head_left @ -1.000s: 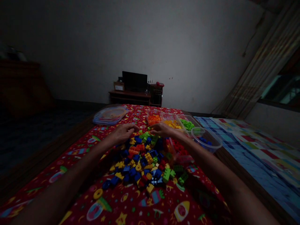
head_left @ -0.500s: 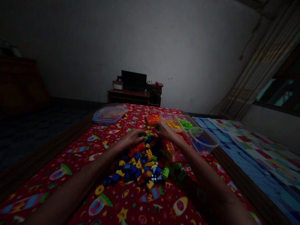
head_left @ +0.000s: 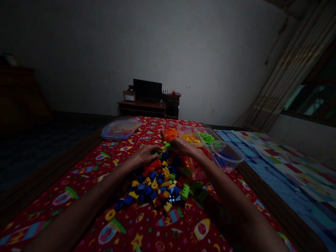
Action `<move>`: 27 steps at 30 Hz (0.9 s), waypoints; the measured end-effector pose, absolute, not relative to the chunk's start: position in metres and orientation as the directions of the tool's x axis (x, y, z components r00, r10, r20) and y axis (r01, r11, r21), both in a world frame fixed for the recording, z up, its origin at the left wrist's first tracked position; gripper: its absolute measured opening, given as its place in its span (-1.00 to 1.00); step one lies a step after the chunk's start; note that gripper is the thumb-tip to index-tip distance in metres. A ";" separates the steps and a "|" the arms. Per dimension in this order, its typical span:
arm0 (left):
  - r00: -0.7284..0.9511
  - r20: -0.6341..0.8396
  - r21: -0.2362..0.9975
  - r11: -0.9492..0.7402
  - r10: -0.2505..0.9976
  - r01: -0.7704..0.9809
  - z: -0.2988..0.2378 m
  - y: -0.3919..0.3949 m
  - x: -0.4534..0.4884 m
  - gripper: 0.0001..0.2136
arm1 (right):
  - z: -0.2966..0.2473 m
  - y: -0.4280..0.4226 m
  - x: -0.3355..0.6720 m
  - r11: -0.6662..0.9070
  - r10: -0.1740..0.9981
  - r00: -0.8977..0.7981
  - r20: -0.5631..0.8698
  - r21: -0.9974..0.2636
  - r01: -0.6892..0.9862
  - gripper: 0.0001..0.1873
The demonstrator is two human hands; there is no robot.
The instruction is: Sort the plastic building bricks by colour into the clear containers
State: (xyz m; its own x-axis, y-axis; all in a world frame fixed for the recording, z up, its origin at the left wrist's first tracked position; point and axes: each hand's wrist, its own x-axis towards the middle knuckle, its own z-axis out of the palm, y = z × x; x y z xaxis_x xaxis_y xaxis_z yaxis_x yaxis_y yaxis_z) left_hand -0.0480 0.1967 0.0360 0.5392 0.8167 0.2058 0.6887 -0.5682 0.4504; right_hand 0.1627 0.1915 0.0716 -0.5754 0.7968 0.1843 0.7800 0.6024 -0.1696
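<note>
A heap of small plastic bricks (head_left: 162,182) in blue, yellow, red, orange and green lies on a red patterned cloth (head_left: 147,227). Both my arms reach over it. My left hand (head_left: 145,154) rests at the heap's far edge with its fingers curled over the bricks. My right hand (head_left: 183,146) is beside it, fingers pinched at a green brick (head_left: 166,144). In this dim light I cannot make out what the left fingers hold.
Clear tubs stand past the heap: orange bricks (head_left: 170,133), yellow bricks (head_left: 189,137), green bricks (head_left: 207,138), and a round tub with blue bricks (head_left: 226,157). A clear lid (head_left: 120,128) lies far left. A low desk with a monitor (head_left: 147,91) stands by the wall.
Both hands have drawn closer together at the heap's far edge, and the left fingers have curled in. The view has shifted slightly.
</note>
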 end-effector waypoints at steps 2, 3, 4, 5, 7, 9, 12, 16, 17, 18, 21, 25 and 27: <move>0.557 0.188 0.443 -0.576 0.809 0.687 0.035 0.197 -0.047 -0.71 | 0.074 0.185 0.172 0.575 0.817 -0.543 0.192 -0.209 0.791 -0.83; 0.561 0.182 0.436 -0.577 0.808 0.690 0.035 0.198 -0.046 -0.70 | 0.075 0.183 0.176 0.555 0.831 -0.525 0.182 -0.224 0.801 -0.80; 0.562 0.181 0.429 -0.579 0.807 0.693 0.034 0.199 -0.045 -0.70 | 0.076 0.181 0.178 0.537 0.844 -0.507 0.176 -0.237 0.810 -0.76; 0.563 0.185 0.421 -0.583 0.805 0.695 0.033 0.199 -0.044 -0.69 | 0.077 0.179 0.180 0.523 0.852 -0.493 0.177 -0.250 0.815 -0.73; 0.565 0.191 0.412 -0.588 0.803 0.696 0.032 0.200 -0.043 -0.68 | 0.078 0.177 0.183 0.508 0.861 -0.471 0.191 -0.315 0.802 -0.66; 0.571 0.192 0.421 -0.592 0.798 0.687 0.031 0.200 -0.043 -0.67 | 0.079 0.178 0.187 0.478 0.876 -0.440 0.196 -0.473 0.740 -0.60; 0.575 0.197 0.445 -0.595 0.794 0.669 0.032 0.200 -0.046 -0.67 | 0.082 0.178 0.200 0.329 0.904 -0.408 0.127 -0.816 0.475 -0.64; 0.585 0.212 0.435 -0.612 0.782 0.661 0.032 0.201 -0.049 -0.67 | 0.089 0.175 0.224 0.099 0.921 -0.388 0.027 -0.981 0.168 -0.75; 0.592 0.213 0.430 -0.618 0.778 0.658 0.032 0.200 -0.049 -0.65 | 0.091 0.175 0.231 0.077 0.927 -0.376 0.012 -0.985 0.158 -0.78; 0.598 0.212 0.427 -0.624 0.773 0.655 0.032 0.200 -0.049 -0.64 | 0.093 0.176 0.237 0.066 0.932 -0.363 0.000 -0.983 0.168 -0.80; 0.612 0.205 0.419 -0.634 0.764 0.650 0.035 0.197 -0.048 -0.60 | 0.097 0.185 0.258 0.085 0.949 -0.315 -0.007 -0.957 0.277 -0.84; 0.608 0.207 0.420 -0.631 0.767 0.652 0.041 0.193 -0.048 -0.60 | 0.107 0.212 0.291 0.094 0.991 -0.127 0.030 -0.840 0.535 -0.90; 0.596 0.212 0.425 -0.622 0.775 0.657 0.043 0.194 -0.050 -0.61 | 0.114 0.227 0.306 0.053 0.996 0.016 0.093 -0.699 0.713 -0.91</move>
State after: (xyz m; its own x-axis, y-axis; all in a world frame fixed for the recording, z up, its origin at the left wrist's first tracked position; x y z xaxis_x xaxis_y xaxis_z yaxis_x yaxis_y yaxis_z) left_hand -0.0497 0.1940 0.0433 0.5958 0.7747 0.2118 0.6575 -0.6219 0.4254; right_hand 0.3059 0.2266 0.1143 0.0160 0.9956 0.0925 0.7131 0.0535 -0.6990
